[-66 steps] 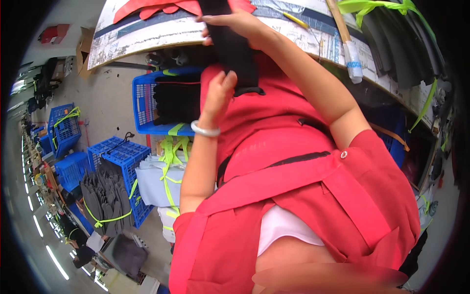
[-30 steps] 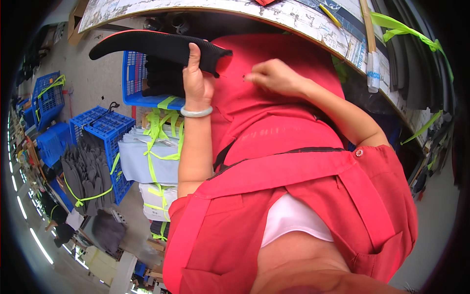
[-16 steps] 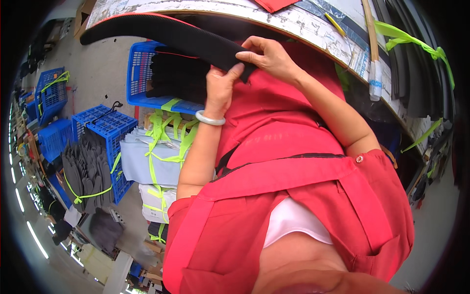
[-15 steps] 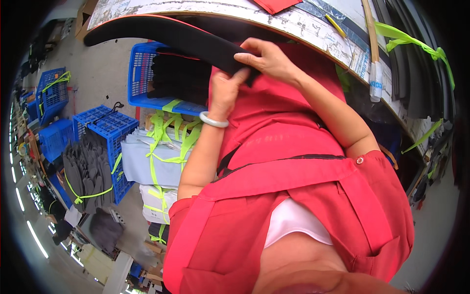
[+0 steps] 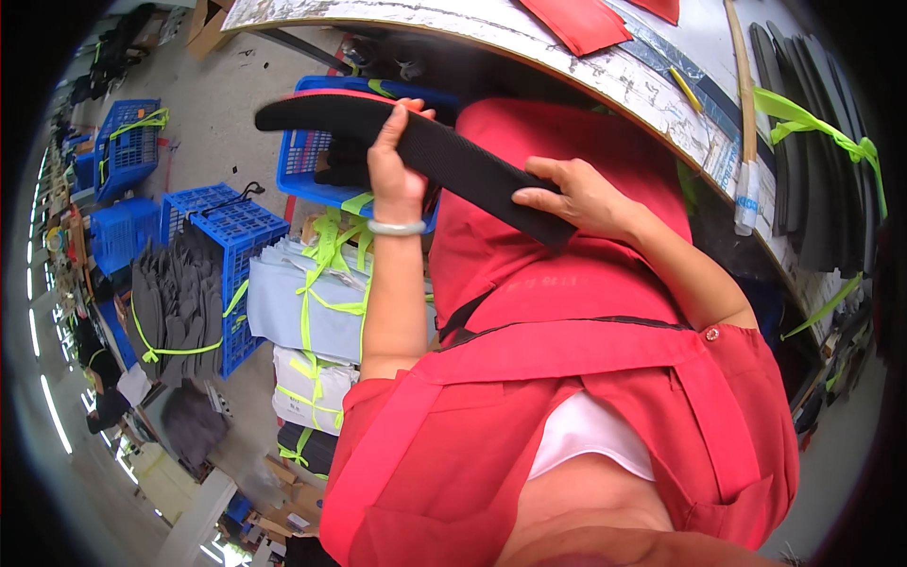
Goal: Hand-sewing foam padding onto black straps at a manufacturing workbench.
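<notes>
Your left hand [image 5: 395, 180] is closed around a long black curved foam strip [image 5: 453, 156], fingers wrapped over its upper edge, thumb side toward you. A pale bangle [image 5: 396, 228] sits on that wrist. Your right hand [image 5: 576, 194] lies on the strip's nearer end, fingers spread flat along the black surface and curled lightly at its edge; a loose hold, not a full fist. The strip runs from its rounded tip at upper left, across in front of your red apron [image 5: 567, 416], down to the right hand. It is held in the air, below the tabletop edge and above a blue plastic crate [image 5: 312, 175] that stands on the floor.

The tabletop [image 5: 567, 57] curves across the top of the view. On it: a red fabric piece [image 5: 578, 21], a yellow pencil [image 5: 686, 90], a long wooden stick [image 5: 740, 90], and a stack of dark strips tied with lime-green tape [image 5: 812, 123] at far right.

On the floor to your left: bundles of pale grey sheets bound with lime-green tape [image 5: 302, 302], another blue crate [image 5: 222, 236] with a tied bundle of dark grey pieces [image 5: 175, 307] leaning just beside it, more blue crates [image 5: 128, 151] farther off.
</notes>
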`<state>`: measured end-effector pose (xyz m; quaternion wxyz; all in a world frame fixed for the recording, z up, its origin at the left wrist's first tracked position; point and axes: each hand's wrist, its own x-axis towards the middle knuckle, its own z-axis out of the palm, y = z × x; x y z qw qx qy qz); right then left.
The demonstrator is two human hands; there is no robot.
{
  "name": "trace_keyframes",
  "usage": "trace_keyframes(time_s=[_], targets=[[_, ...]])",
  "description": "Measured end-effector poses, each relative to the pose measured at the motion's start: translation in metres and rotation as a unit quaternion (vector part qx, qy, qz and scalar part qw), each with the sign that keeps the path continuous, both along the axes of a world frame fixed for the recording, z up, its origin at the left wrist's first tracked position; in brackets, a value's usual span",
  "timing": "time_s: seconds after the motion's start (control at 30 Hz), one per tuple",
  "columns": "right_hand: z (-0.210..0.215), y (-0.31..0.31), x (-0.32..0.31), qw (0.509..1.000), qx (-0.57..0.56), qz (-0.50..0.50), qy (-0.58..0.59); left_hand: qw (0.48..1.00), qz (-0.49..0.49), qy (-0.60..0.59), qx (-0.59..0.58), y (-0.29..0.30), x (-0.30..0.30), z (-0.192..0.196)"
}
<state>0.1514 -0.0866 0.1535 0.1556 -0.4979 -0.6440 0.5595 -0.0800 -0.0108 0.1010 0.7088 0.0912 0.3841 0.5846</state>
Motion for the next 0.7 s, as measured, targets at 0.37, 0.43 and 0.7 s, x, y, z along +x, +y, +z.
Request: trace_keyframes(time_s=[0.37,0.43,0.7], targets=[[-0.005,-0.021,0.001,0.993,-0.086,-0.019,0.080,0.999,0.007,0.013,0.037,0.021,-0.049,-0.030],[-0.007,-0.023,0.000,0.993,-0.080,-0.030,0.085,0.996,0.032,0.072,0.045,0.024,-0.038,-0.032],[-0.016,-0.023,0.008,0.991,-0.100,-0.018,0.086,0.997,0.056,0.044,0.022,0.036,-0.068,-0.043]])
